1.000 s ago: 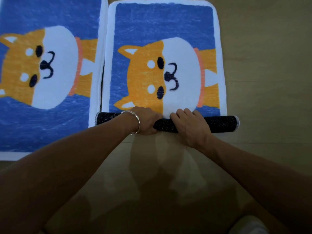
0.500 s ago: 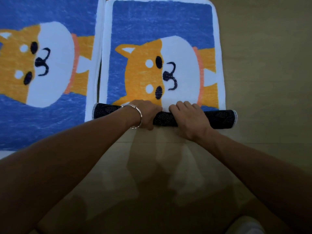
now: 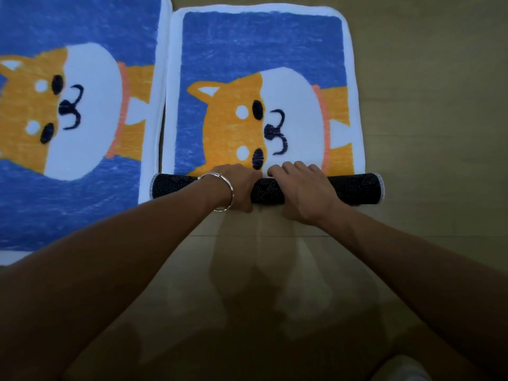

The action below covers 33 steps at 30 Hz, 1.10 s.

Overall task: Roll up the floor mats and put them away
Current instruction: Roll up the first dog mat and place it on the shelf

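Two blue floor mats with an orange-and-white dog lie side by side on the floor. The right mat point(image 3: 261, 50) is partly rolled from its near end: a dark dotted roll point(image 3: 354, 187) lies across its width, hiding the dog's lower ear. My left hand point(image 3: 239, 185), with a silver bracelet on the wrist, grips the roll left of centre. My right hand point(image 3: 305, 188) curls over the roll just right of centre. The left mat point(image 3: 82, 28) lies flat, cut off by the frame's left edge.
Tan wooden floor point(image 3: 428, 105) stretches to the right of the mats and toward me. A white object point(image 3: 401, 369) shows at the bottom right corner.
The roll has advanced a little further up the right mat, covering more of the dog's lower ear and face. Both hands stayed on the roll.
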Tool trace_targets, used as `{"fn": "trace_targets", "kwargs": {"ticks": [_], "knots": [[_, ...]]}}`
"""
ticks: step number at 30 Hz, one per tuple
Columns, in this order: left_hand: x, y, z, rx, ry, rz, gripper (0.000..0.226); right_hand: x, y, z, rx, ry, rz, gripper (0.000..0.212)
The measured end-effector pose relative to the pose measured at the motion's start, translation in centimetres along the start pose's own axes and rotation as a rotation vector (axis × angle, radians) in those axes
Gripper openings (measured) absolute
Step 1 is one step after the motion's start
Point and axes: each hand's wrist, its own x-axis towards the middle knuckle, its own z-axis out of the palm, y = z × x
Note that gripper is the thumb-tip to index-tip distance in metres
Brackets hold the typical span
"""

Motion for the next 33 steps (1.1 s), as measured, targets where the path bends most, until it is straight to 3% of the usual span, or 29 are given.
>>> {"fn": "trace_targets", "kwargs": {"ticks": [3,8,11,13,15,18,23,27,31,33], "knots": [[-0.3,0.1,0.3,-0.032,0.045,-0.008,0.043,0.0,-0.2,0.6,-0.014,0.056,0.017,0.03],[-1.5,-0.5,2.1,0.262,0.336,0.031,0.064,1.8,0.4,-2.0,0.267,-0.317,0.101,0.022],[-1.4,-0.3,1.6,0.203,0.216,-0.021,0.057,2.0,0.3,-2.5,0.308,-0.479,0.084,0.026],[-1.0,-0.1,1.1,0.164,0.088,-0.02,0.054,1.3,0.0,-1.9,0.243,-0.416,0.081,0.037],[-0.7,-0.2,0.6,0.117,0.024,-0.014,0.053,0.4,0.0,-0.8,0.084,-0.221,0.02,0.043],[-0.8,-0.7,0.8,0.081,0.071,0.014,0.052,-0.4,0.0,0.3,-0.041,-0.047,-0.008,0.043],[-2.4,-3.1,2.3,0.154,0.2,0.076,0.075,0.5,0.5,0.1,0.093,-0.157,0.029,0.034],[-2.2,-4.0,2.4,0.158,0.179,0.022,0.059,1.2,0.5,-0.4,0.159,-0.285,0.054,0.032],[-1.5,-3.9,1.1,0.106,0.026,0.016,0.053,-0.2,0.9,-0.2,0.01,-0.16,-0.01,0.051],[-1.6,-4.1,0.9,0.071,0.03,0.03,0.05,-1.3,1.4,0.1,-0.086,-0.103,-0.01,0.056]]}}
